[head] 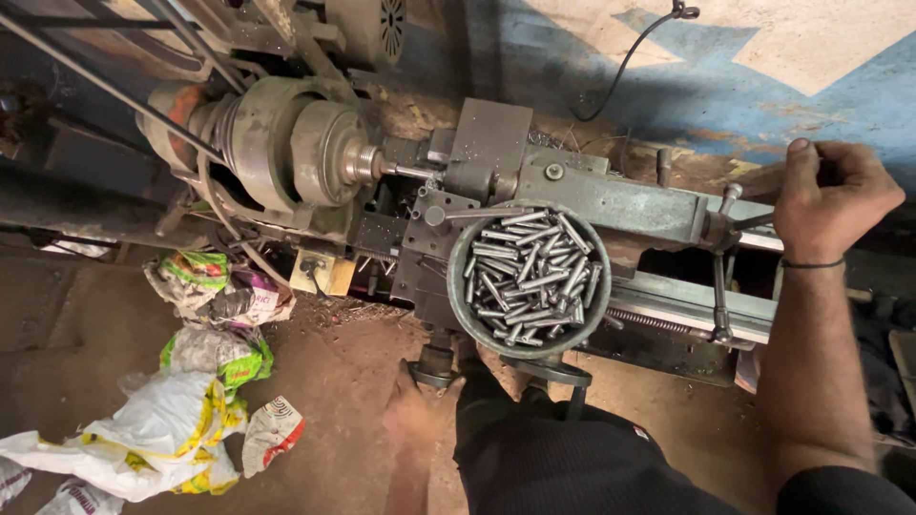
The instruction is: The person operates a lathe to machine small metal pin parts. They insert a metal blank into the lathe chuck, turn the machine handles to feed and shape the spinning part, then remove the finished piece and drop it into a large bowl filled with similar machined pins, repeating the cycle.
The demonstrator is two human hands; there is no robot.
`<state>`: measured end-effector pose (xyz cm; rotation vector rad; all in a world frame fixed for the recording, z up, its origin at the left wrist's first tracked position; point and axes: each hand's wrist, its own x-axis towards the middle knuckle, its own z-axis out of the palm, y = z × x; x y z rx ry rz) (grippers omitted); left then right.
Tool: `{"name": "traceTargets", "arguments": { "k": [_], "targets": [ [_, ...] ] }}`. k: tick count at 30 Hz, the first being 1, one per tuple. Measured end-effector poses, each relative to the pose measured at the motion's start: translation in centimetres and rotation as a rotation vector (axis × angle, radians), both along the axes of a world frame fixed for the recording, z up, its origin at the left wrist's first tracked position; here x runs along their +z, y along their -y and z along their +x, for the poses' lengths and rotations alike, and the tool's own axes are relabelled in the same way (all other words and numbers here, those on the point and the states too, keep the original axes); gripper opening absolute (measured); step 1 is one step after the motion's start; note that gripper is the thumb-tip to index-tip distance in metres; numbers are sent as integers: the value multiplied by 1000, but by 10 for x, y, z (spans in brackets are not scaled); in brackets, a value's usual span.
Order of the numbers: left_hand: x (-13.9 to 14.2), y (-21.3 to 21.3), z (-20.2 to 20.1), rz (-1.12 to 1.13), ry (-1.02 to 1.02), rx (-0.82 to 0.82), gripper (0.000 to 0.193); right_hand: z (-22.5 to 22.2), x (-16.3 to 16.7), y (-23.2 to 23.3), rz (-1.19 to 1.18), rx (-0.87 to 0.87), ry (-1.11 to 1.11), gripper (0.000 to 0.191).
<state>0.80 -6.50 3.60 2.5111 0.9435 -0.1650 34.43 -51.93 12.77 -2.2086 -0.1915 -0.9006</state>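
Many dull steel pins seemingly fill bowl.

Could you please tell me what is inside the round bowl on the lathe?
The bowl holds a heap of short metal pins. Its bottom and lower pins are covered.

Lathe bed runs across frame centre to right, carrying a round metal bowl of steel pins. Dirt floor below; crumpled plastic bags lie lower left.
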Motion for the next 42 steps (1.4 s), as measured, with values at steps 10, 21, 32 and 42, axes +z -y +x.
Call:
{"name": "traceTargets", "arguments": {
  "k": [10, 21, 32, 42],
  "targets": [
    [-110, -17, 6, -984, 998, 577, 71, -47, 24, 3, 475, 396, -151, 53],
    [-88, -9, 15, -494, 613, 651, 69, -124, -81, -14, -299, -85, -647, 57],
    [83, -11, 98, 110, 1028, -227, 20, -19, -70, -25, -4, 53, 15, 38],
    [163, 57, 164, -42, 737, -943, 29, -8, -42, 22, 104, 125, -60, 38]
  ]
}}
